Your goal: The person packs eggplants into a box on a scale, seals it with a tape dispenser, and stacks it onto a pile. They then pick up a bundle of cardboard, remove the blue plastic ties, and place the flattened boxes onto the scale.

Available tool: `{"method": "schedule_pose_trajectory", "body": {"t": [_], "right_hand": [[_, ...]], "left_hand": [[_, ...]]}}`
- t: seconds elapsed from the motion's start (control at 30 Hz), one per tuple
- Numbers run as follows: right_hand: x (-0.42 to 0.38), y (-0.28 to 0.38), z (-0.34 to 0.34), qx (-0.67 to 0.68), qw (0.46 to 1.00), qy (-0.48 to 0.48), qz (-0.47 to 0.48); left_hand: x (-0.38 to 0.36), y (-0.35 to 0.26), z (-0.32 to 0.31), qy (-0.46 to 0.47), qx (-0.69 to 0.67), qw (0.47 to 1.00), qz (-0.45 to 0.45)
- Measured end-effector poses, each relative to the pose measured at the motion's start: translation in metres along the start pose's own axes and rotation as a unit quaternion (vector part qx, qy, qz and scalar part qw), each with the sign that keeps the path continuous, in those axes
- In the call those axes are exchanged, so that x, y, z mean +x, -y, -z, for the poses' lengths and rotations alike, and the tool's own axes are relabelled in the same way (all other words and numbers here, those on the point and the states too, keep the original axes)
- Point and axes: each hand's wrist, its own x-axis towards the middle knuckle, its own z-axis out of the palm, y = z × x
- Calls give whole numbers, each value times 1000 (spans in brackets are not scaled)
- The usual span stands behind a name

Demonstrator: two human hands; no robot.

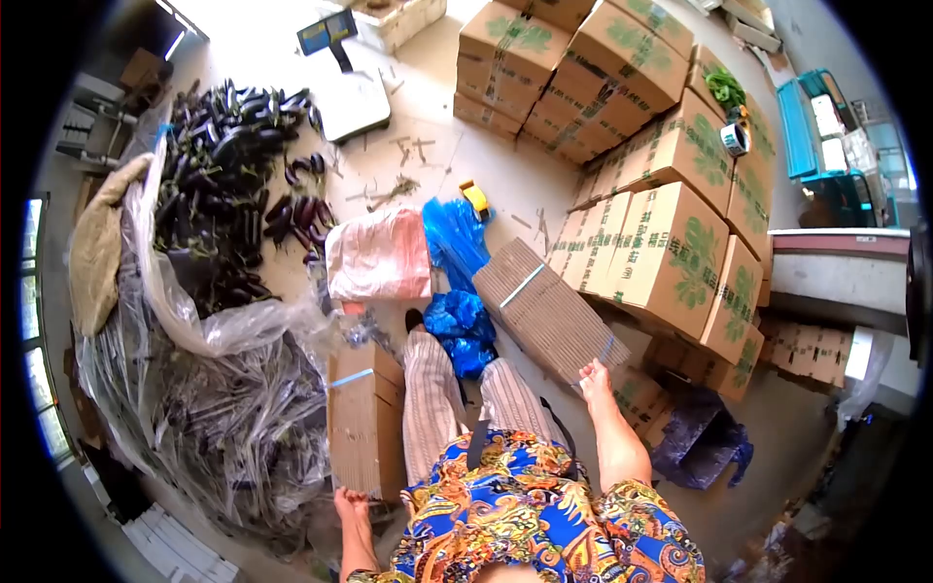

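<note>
By my left leg stands a bundle of flattened cardboard boxes [364, 437] tied with a pale blue strap. My left hand [352, 503] is closed at its lower left corner, fingers curled. A second strapped bundle of flattened boxes [539, 306] lies slanted ahead of my right leg. My right hand [594, 379] is closed at its near end, close to a blue strap; the exact grip is too small to make out. Between the bundles, a crumpled blue plastic bag [459, 330] lies by my feet.
A heap of eggplants [224, 185] lies on plastic sheeting [233, 408] at left. A folded pink sack [379, 255], a yellow tape dispenser [474, 198] and a platform scale [355, 107] are ahead. Printed cartons [671, 248] are stacked at right, with a dark plastic bag [700, 437] nearer.
</note>
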Motion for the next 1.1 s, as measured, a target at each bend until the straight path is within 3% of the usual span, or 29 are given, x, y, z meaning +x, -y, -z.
{"method": "schedule_pose_trajectory", "body": {"t": [0.03, 0.17, 0.33, 0.47, 0.57, 0.63, 0.7, 0.8, 0.97, 1.1], "right_hand": [[-25, 14, 2, -46, 998, -11, -41], [-1, 16, 22, -121, 982, -94, -108], [5, 2, 7, -159, 976, -126, -84], [-43, 4, -11, -169, 981, -43, -86], [-82, 16, -45, -92, 993, 57, -53], [-99, 42, -94, 11, 984, 178, -15], [-106, 77, -154, 67, 973, 219, -7], [-128, 124, -210, 78, 976, 202, -10], [-152, 160, -237, 91, 982, 164, 24], [-150, 191, -278, 126, 970, 194, 69]], "left_hand": [[-5, -3, -9, -11, -13, 1000, 19], [-16, -21, -33, -6, -3, 999, 47], [-21, -41, -65, 0, 48, 998, 48], [-17, -52, -81, 28, 61, 995, 67], [-17, -54, -84, 26, 57, 996, 71], [-16, -56, -89, 8, 60, 996, 67], [-16, -56, -92, -1, 59, 996, 61], [-12, -55, -86, -5, 62, 996, 62], [-2, -46, -70, -24, 44, 996, 80], [6, -43, -64, -11, 37, 996, 85]]}}
